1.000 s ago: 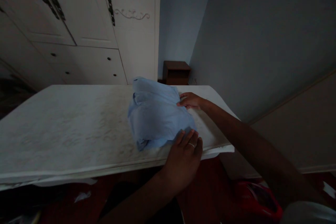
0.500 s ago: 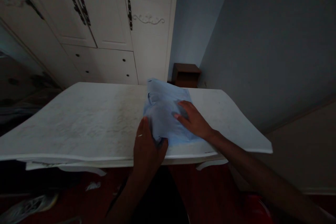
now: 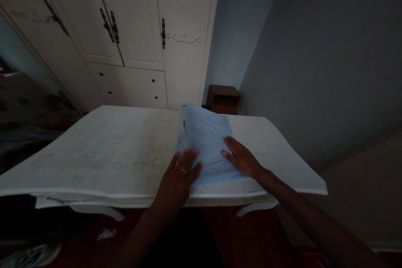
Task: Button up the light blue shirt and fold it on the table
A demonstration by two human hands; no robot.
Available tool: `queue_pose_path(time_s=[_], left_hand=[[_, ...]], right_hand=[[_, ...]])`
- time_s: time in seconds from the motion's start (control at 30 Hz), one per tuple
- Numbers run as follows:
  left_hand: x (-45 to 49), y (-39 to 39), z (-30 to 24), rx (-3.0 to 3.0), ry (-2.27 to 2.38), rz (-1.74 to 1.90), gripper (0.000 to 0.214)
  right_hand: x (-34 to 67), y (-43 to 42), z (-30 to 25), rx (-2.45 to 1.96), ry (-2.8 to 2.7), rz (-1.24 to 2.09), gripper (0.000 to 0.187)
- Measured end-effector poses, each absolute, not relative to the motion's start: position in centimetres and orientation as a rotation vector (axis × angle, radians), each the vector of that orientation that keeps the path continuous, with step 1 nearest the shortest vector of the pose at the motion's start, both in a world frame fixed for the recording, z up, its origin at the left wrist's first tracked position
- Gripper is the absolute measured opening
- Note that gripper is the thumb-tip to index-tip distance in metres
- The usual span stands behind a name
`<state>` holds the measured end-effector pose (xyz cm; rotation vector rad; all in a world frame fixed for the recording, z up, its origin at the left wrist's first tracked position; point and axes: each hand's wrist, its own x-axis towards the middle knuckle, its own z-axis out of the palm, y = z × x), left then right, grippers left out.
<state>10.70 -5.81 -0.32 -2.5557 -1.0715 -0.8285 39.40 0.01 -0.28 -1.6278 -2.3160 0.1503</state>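
A light blue folded cloth [image 3: 207, 136], perhaps a garment, lies on the white table [image 3: 125, 150], its far end reaching the table's back edge. My left hand [image 3: 180, 176], with a ring on one finger, rests palm down on the cloth's near left edge, fingers spread. On the cloth's right side my right hand [image 3: 241, 157] lies flat, thumb apart from the fingers. Neither hand grips the fabric. A dark mark or small gap shows near the cloth's upper left edge.
Behind the table stands a white wardrobe [image 3: 185, 67] with dark handles. A small brown cabinet [image 3: 223, 91] sits in the corner by the grey wall [image 3: 314, 50]. A crumpled, pale piece of litter [image 3: 106, 233] lies on the red floor at lower left.
My left hand has let go of the cloth's left edge and now lies spread on it. The raised fold has flattened. My right hand has slid slightly right.
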Motion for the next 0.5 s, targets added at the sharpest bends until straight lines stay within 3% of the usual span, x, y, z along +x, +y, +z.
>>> queue_pose_path(time_s=[0.13, 0.27, 0.37, 0.5], left_hand=[[9.9, -4.6, 1.5, -2.724, -0.883, -0.586, 0.044], [9.7, -4.5, 3.4, -2.919, -0.83, -0.452, 0.045], [9.7, -4.5, 4.4, -3.012, -0.832, -0.484, 0.049], [10.1, -3.9, 5.5, -3.051, -0.817, -0.545, 0.037]], right_hand=[[39.9, 0.1, -0.7, -1.624, -2.331, 0.148, 0.072], [40.0, 0.7, 0.6, -1.664, -2.371, 0.199, 0.076], [38.5, 1.9, 3.6, -1.696, -2.381, 0.255, 0.068], [33.1, 5.0, 8.1, -1.483, -2.4, 0.079, 0.058]])
